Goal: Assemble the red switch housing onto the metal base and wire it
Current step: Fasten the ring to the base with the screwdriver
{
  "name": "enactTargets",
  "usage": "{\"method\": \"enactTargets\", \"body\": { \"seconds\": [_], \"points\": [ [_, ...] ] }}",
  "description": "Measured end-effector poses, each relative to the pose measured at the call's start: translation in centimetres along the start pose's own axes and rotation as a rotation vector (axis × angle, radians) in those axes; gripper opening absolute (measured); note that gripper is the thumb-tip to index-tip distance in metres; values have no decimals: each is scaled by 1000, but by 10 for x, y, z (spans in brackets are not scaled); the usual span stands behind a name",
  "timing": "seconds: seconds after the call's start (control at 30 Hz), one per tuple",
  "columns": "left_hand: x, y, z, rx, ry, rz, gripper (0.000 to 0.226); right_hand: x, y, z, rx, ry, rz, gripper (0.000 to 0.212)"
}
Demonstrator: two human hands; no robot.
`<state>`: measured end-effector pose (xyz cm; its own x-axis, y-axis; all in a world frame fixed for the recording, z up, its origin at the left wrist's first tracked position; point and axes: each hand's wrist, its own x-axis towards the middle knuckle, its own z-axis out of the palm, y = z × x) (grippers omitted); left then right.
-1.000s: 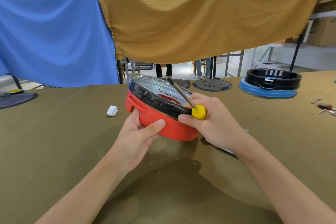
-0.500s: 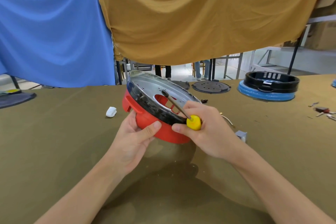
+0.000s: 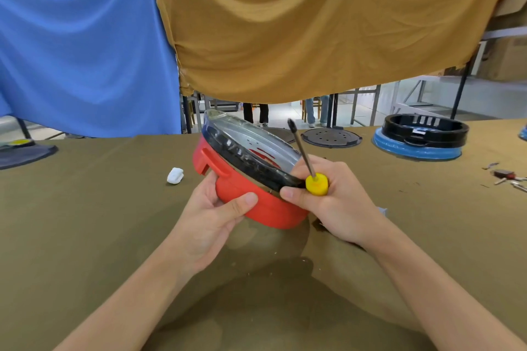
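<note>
A round red housing is held tilted above the olive table, its open side facing up and to the right. Inside it sits a silver metal base edged by a black ring. My left hand grips the red wall from below, thumb on its front. My right hand steadies the right rim while holding a screwdriver with a yellow handle, its dark shaft pointing up and away, clear of the base.
A small white part lies left of the housing. At the back right stand a black ring on a blue base and a dark perforated disc. Small tools lie at the right edge. Blue and mustard cloths hang behind.
The screwdriver's tip has lifted out of the metal base and now points upward. The housing has been tilted and turned slightly in my hands.
</note>
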<state>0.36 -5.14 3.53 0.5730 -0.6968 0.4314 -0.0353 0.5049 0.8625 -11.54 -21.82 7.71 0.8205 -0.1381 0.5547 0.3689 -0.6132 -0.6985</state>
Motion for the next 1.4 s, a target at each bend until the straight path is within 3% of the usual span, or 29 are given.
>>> {"method": "enactTargets", "body": {
  "seconds": [0.13, 0.33, 1.23, 1.4],
  "points": [
    [2, 0, 0, -21, 2, -5, 63, 1, 1, 0, 39, 8, 10, 42],
    [3, -1, 0, -19, 3, -10, 64, 0, 2, -1, -11, -3, 5, 25],
    [1, -5, -4, -58, 42, -6, 62, -2, 6, 2, -85, -66, -19, 28],
    [3, -8, -6, -82, 101, -13, 55, -3, 9, 8, -262, -48, -86, 23]
  ]
}}
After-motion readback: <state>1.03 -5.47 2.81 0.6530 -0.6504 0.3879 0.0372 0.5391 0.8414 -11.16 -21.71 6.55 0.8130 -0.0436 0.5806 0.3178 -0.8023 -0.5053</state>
